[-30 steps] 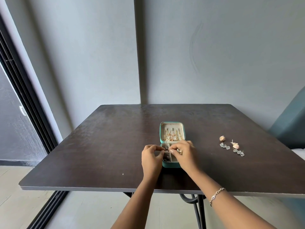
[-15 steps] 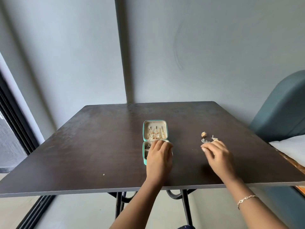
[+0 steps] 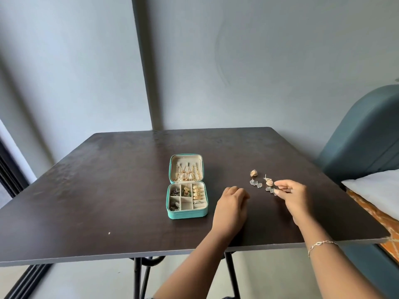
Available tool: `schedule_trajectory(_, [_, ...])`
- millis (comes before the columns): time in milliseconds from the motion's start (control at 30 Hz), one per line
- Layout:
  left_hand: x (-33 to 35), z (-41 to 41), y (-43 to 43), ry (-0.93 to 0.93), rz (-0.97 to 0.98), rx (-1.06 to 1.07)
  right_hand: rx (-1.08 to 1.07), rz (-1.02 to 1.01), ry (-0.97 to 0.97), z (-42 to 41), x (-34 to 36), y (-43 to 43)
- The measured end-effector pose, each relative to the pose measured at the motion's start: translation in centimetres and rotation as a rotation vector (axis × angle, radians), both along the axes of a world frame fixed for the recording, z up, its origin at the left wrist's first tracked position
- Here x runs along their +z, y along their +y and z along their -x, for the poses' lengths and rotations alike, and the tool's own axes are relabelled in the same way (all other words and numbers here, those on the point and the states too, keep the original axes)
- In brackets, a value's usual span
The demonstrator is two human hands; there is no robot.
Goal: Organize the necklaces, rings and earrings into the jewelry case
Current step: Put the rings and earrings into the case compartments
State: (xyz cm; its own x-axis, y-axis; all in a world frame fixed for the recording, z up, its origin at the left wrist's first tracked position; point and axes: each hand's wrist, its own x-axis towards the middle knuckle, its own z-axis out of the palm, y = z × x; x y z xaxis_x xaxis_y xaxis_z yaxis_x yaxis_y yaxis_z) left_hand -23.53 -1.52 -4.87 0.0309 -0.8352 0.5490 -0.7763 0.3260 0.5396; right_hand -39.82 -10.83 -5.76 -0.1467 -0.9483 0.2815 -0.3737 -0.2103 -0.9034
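While open, jewelry case (image 3: 187, 213) compartments hold rings (image 3: 197, 193), earrings (image 3: 175, 192).

Light: soft, even daylight, brighter toward left; wall (image 3: 259, 61) reads cool grey; table (image 3: 108, 190) dark, faint matte sheen; shadows weak; jewelry case (image 3: 186, 213) in sharp focus; wide-angle lens bows lines at edges.

I see the jewelry case (image 3: 186, 214) lying open near the middle of the counter (image 3: 97, 190), its lid (image 3: 171, 169) flat behind the base, with necklaces (image 3: 186, 174) in the lid and rings (image 3: 198, 193) in the base's right-hand compartments. Two earrings sit on the counter to the case's right, the left earring (image 3: 254, 178) slightly behind the right earring (image 3: 269, 184). The left hand (image 3: 232, 207) rests between case and earrings, the right hand (image 3: 294, 195) has its fingers (image 3: 278, 187) at the right earring's near end, and a bed (image 3: 377, 186) stands beyond the counter's right edge.
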Motion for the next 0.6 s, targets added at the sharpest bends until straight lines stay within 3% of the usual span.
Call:
schedule_trajectory(233, [0.5, 1.4, -3.4, 0.281, -0.202, 0.18, -0.074, 0.091, 0.155, -0.3, -0.3, 0.3])
schedule_trajectory(600, [0.9, 3.6, -8.2, 0.177, -0.31, 0.361, -0.061, 0.138, 0.248, -0.5, -0.3, 0.9])
